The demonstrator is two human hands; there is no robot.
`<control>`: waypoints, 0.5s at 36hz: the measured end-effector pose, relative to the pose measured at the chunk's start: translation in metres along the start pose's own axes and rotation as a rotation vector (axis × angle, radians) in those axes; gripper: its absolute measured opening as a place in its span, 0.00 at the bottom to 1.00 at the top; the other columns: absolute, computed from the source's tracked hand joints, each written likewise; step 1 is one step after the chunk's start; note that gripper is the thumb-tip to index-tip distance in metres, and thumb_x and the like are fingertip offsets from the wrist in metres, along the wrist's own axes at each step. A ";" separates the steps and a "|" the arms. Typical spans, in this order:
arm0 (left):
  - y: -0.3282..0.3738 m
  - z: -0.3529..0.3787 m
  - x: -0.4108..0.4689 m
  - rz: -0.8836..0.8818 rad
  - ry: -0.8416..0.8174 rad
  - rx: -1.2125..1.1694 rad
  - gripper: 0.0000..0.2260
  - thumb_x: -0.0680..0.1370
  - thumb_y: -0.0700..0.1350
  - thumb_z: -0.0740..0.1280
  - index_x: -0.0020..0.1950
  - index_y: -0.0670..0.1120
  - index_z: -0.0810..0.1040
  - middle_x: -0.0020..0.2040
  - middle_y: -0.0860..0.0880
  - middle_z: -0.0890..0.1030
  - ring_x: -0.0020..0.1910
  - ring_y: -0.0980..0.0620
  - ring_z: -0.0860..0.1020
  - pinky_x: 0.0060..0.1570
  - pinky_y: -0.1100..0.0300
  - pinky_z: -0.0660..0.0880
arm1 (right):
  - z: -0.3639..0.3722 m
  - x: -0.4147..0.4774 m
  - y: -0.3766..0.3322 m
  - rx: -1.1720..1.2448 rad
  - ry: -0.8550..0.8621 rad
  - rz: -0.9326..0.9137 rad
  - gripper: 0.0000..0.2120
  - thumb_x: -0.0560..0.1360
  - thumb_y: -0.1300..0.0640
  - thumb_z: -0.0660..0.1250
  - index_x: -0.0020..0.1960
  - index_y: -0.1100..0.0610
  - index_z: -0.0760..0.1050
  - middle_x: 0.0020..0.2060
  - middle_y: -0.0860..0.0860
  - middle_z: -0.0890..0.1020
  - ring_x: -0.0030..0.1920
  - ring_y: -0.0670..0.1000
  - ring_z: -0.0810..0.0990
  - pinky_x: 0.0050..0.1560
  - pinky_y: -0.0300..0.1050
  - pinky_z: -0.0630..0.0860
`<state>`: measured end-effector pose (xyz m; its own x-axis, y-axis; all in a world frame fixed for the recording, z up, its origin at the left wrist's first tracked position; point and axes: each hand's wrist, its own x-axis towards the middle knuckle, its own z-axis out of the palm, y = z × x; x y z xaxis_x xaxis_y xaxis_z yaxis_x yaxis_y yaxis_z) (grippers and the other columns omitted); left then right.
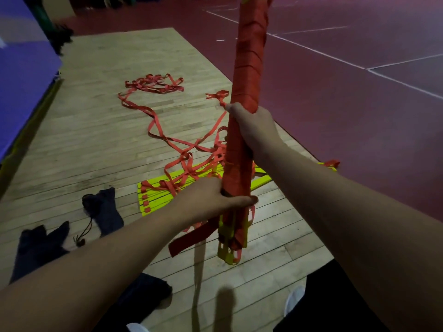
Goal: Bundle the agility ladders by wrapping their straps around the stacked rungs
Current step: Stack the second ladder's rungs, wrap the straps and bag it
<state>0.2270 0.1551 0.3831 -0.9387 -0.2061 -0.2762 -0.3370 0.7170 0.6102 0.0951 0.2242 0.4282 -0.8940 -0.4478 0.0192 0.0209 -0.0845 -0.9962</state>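
I hold a ladder bundle (pixel 249 58) nearly upright in front of me, its stacked yellow rungs wound tightly in red strap. My right hand (pixel 254 127) grips it around the middle. Lower down, my left hand (pixel 215 198) grips it just above the bare yellow rung ends (pixel 230 240), where a loose red strap end (pixel 189 239) hangs out to the left. Behind the bundle, a second ladder's yellow rungs (pixel 167 188) lie stacked on the wooden floor. Its loose red straps (pixel 155 109) trail away in tangles.
Dark drawstring bags (pixel 103 212) lie on the wood floor at the left, with more dark fabric (pixel 38 245) beside them. A blue mat (pixel 21 75) borders the left side. Red court flooring with white lines (pixel 347 75) stretches to the right. My white shoes (pixel 296 300) show below.
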 end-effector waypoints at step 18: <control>0.009 -0.019 -0.016 0.074 -0.393 -0.369 0.16 0.73 0.63 0.64 0.46 0.51 0.80 0.44 0.46 0.84 0.39 0.52 0.84 0.42 0.64 0.80 | -0.007 -0.010 -0.005 0.069 -0.240 0.138 0.14 0.77 0.49 0.71 0.49 0.59 0.74 0.36 0.58 0.78 0.30 0.56 0.80 0.32 0.46 0.79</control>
<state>0.2376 0.1525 0.4071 -0.8871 0.1510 -0.4362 -0.3403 0.4245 0.8390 0.1008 0.2351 0.4328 -0.7493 -0.6563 -0.0885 0.1726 -0.0645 -0.9829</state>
